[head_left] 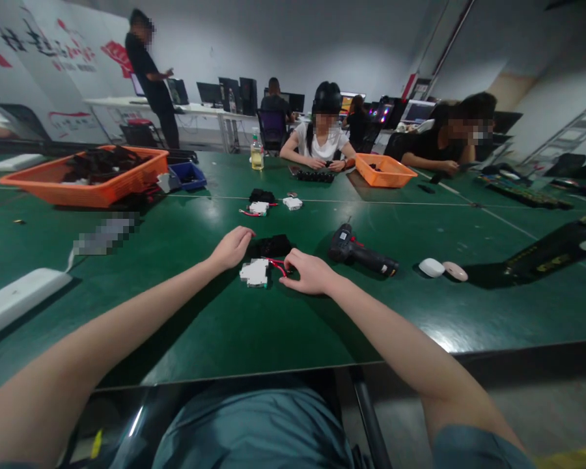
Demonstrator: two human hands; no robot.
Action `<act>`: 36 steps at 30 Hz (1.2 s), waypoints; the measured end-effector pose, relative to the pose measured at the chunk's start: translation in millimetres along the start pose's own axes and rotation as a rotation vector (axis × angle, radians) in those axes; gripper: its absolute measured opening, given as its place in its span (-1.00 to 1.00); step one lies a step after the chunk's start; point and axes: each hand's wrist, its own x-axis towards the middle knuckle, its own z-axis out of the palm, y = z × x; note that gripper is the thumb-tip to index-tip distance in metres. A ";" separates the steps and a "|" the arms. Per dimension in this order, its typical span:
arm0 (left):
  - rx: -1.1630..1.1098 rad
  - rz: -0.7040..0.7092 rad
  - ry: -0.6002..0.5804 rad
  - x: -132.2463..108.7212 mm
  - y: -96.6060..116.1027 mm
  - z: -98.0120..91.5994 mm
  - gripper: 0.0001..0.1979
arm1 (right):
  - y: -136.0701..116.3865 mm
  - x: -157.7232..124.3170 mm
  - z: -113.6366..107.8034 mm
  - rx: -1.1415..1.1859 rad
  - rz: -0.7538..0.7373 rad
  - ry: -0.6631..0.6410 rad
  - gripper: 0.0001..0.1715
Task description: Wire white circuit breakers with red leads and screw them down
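Observation:
A white module (pixel 254 272) lies on the green table (pixel 215 339) between my hands, with a red wire (pixel 276 262) running from its right side. My right hand (pixel 306 271) has its thumb and fingers around the end of that wire. Just behind the module sits a black part (pixel 273 245). My left hand (pixel 233 247) rests at the black part's left, fingers bent together; what they hold, if anything, is hidden. Farther back are another white module (pixel 259 208) with red wires, a black part (pixel 262 196) and a smaller white piece (pixel 293 203).
A power drill (pixel 361 251) lies right of my right hand. Beyond it are two small oval cases (pixel 432 268) and a black bottle (pixel 557 251). Orange baskets (pixel 122 192) and a drink bottle (pixel 256 153) stand farther back; a white power strip (pixel 24 299) lies left. People sit opposite.

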 end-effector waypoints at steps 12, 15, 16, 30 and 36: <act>0.112 0.039 -0.221 -47.3 33.2 -21.3 -0.51 | 5.7 2.2 8.0 0.014 0.006 0.021 -0.91; 0.137 0.122 -0.253 -45.0 32.0 -22.7 -0.52 | 8.1 3.5 11.6 0.029 0.007 0.042 -0.93; 0.146 0.153 -0.262 -44.6 31.3 -23.4 -0.53 | 8.6 3.8 12.3 0.034 0.005 0.048 -0.93; 0.124 0.254 -0.331 -38.2 17.0 -25.6 -0.72 | 7.5 5.1 9.4 0.085 0.019 0.029 -0.90; 0.153 0.245 -0.332 -38.2 21.4 -25.6 -0.72 | 8.6 5.5 9.9 0.100 0.059 0.026 -0.90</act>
